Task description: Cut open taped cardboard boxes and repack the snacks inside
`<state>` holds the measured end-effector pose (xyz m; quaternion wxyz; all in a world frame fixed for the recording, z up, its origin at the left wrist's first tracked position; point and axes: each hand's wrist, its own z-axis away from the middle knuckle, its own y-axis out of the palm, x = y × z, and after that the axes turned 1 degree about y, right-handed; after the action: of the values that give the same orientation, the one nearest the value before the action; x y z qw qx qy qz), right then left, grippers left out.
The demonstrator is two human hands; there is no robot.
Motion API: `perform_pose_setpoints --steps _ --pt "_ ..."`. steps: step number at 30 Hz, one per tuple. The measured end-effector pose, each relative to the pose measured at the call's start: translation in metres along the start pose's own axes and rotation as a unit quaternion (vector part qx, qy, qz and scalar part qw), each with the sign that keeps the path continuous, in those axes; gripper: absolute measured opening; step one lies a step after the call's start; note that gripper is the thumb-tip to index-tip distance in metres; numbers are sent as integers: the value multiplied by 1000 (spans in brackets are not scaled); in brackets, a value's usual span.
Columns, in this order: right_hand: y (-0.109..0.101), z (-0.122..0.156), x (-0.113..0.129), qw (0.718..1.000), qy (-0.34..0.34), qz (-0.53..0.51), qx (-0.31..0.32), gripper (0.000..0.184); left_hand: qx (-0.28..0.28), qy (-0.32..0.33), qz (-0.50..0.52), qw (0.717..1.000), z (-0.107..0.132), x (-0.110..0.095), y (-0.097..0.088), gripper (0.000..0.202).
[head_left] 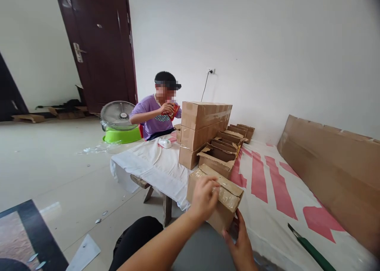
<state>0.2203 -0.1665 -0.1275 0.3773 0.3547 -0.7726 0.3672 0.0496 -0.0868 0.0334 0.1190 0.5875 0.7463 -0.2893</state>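
A taped cardboard box [216, 215] sits at the near edge of the table, its top flaps covered with shiny clear tape. My left hand [204, 196] is over the box's top with its fingers curled together; what they pinch, if anything, is too small to make out. Around the lower right corner of the same box, my right hand [241, 241] grips with thumb and fingers. Just behind it stands an open cardboard box [216, 162] with its flaps up. A green-handled knife [311, 249] lies on the cloth to the right.
Stacked closed boxes [192, 138] stand behind, beside a row of open boxes [228, 138]. A white tape dispenser or similar small item [165, 143] lies on the cloth [151, 160]. Across the table sits a person [156, 112] holding a red packet. A large cardboard sheet [329, 164] leans at right.
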Motion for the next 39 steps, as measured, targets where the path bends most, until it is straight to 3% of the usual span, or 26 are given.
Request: perform_pose_setpoints --steps 3,5,7,10,14,16,18,21,24,26,28,29,33,36,39 --pt "-5 4 6 999 0 41 7 75 -102 -153 -5 983 -13 50 -20 18" --pt "-11 6 12 998 0 52 28 70 -96 -201 17 975 -13 79 -25 30" --pt "-20 8 16 997 13 44 62 68 -61 -225 54 971 -5 96 -23 41" --pt "-40 8 19 995 59 43 67 70 19 -233 118 965 13 93 -18 51" --pt "-80 2 12 990 114 82 -24 63 182 -179 149 955 23 65 -15 63" --pt "-109 -2 7 987 107 102 -63 61 182 -153 141 961 22 55 -14 54" --pt "-143 -8 0 979 102 142 -101 60 145 -125 129 973 20 52 -12 40" --pt "-199 -16 -11 939 149 285 -126 65 134 -89 132 978 17 56 -6 27" --pt "-242 -20 -25 861 216 454 -74 73 149 -90 171 970 16 63 5 31" --pt "-259 -20 -35 811 265 520 -39 73 147 -99 208 962 16 66 13 36" --pt "-268 -17 -45 787 284 548 -18 67 141 -110 245 953 16 68 20 38" --pt "-270 -17 -48 788 276 550 -17 63 139 -114 261 949 17 69 23 39" --pt "-267 -29 -34 849 163 498 -62 52 127 -116 302 938 18 75 33 46" --pt "-249 -52 16 884 42 457 -91 50 112 -109 310 938 21 80 38 49" --pt "-215 -75 87 892 -62 445 -52 43 105 -109 311 938 24 83 42 49"
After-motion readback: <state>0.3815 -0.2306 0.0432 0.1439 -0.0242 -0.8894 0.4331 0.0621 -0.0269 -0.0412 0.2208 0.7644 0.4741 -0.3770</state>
